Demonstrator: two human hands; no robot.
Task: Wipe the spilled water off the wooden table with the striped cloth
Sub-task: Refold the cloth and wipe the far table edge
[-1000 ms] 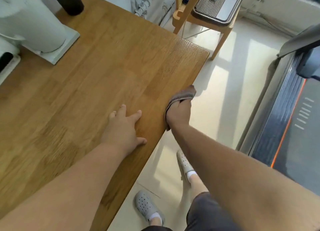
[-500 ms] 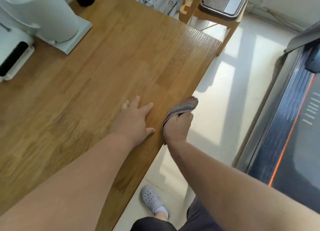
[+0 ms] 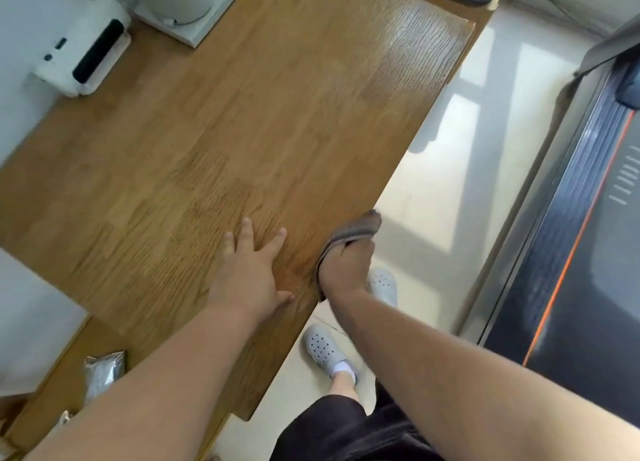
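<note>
Here, right grip (image 3: 344, 270) clutches folded striped cloth (image 3: 356, 230); left grip (image 3: 249, 273) flat on grainy wooden table (image 3: 277, 114).

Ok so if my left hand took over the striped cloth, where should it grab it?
Probably the folded end of the striped cloth that sticks out past the fingers of the right hand, at the edge of the wooden table. The rest is covered by that grip. Come from the tabletop side, where the left hand lies flat nearby.
</note>
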